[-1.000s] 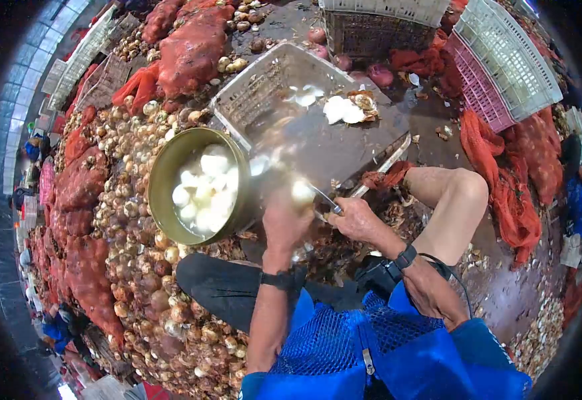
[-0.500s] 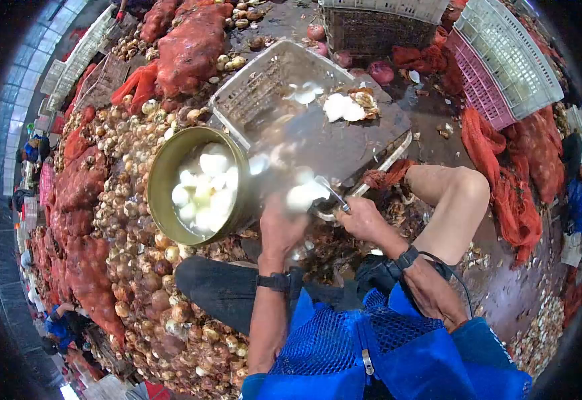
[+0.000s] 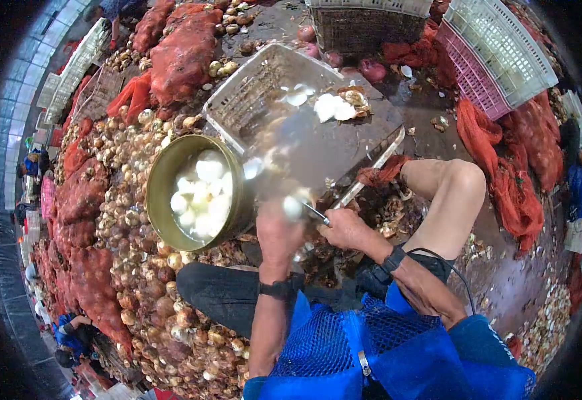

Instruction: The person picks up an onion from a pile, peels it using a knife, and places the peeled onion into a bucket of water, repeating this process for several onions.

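Within left grip, peeled onion beside knife

A wet, dark floor bears a broad heap of unpeeled onions and red mesh sacks. A metal basin sits among them; plastic crates stand beyond.

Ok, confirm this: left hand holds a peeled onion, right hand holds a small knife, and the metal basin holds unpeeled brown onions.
Not quite: the head view shows the metal basin holding peeled white onions. The left hand does hold a peeled onion, the right hand a small knife.
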A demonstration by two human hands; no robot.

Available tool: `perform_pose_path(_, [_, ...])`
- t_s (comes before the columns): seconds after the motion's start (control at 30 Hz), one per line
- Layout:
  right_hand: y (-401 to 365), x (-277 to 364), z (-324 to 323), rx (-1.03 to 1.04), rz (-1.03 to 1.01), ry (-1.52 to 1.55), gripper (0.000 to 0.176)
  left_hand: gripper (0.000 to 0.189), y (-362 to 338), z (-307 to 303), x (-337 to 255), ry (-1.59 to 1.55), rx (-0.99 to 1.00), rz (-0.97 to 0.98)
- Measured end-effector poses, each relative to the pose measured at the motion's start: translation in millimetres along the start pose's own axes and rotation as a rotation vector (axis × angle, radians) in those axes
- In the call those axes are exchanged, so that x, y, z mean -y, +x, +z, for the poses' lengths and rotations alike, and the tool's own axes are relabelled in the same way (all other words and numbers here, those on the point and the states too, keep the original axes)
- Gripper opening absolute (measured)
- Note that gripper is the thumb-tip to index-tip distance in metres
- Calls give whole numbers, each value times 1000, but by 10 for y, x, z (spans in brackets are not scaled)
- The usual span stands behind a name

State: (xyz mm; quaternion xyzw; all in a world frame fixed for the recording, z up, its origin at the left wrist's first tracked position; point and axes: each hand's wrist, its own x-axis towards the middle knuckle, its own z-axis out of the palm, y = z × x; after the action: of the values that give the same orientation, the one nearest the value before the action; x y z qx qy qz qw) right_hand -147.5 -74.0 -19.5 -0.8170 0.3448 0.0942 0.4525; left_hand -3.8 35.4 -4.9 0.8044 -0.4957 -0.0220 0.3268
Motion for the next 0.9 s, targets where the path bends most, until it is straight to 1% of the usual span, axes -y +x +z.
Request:
perform_pose_path(0.03, [-17,31,-10,3,-3,0,32,51,-1,6,25,-13,-9,-44])
perform_pose_path(0.1, [-51,102,-52,49,30,164,34,50,-12,-31,34,-58,-25,-62])
perform_pose_path(0.17, [-25,63,5,53,48,143,34,49,-6,-53,2,-114,-32,-74])
perform_pose_path(0.23, [-21,43,13,57,66,120,35,49,-1,-72,-18,-262,-59,-159])
perform_pose_path(0.27, [-21,44,-1,53,81,136,36,49,-5,-86,-25,-260,-60,-158])
perform_pose_path(0.33, [-7,35,-24,46,96,152,37,52,-14,-105,-64,-733,-64,-419])
perform_pose_path(0.37, [12,17,-24,49,68,110,37,53,-16,-98,-113,-823,-106,-459])
perform_pose_path(0.4, [30,-12,-11,54,41,68,37,53,-6,-99,-98,-823,-106,-457])
perform_pose_path(0.47, [52,-86,46,51,17,56,39,55,11,-111,-53,-1120,-112,-581])
perform_pose_path(0.5, [13,-32,6,20,31,214,41,56,20,-123,-50,-1253,-149,-602])
perform_pose_path(0.53, [-23,21,-35,-12,46,374,44,56,16,-106,-24,-1252,-150,-598])
perform_pose_path(0.57, [-61,75,-75,-16,45,376,44,57,-2,-65,17,-1380,-179,-566])
perform_pose_path(0.6, [-100,128,-115,67,169,682,46,59,22,-70,-11,-1509,-205,-533])
perform_pose_path(0.63, [-125,160,-125,151,294,987,47,63,27,-134,-77,-1488,-132,-560])
perform_pose_path(0.67, [-96,155,-48,145,297,988,47,63,7,-103,-103,-1491,-126,-560])
perform_pose_path(0.73, [-21,228,69,-54,17,1261,44,66,-27,-26,-213,-1479,-35,-573])
perform_pose_path(0.77, [-72,205,66,43,55,1528,41,66,-44,-4,-266,-1351,-33,-521])
perform_pose_path(0.8, [-78,223,38,41,55,1527,41,66,-2,-74,-340,-1353,-32,-520])
perform_pose_path(0.87, [-54,240,3,-107,52,1458,43,65,84,-229,-433,-1050,95,-506])
perform_pose_path(0.9, [-22,272,-13,-219,-21,1318,43,60,86,-251,-396,-937,137,-466])
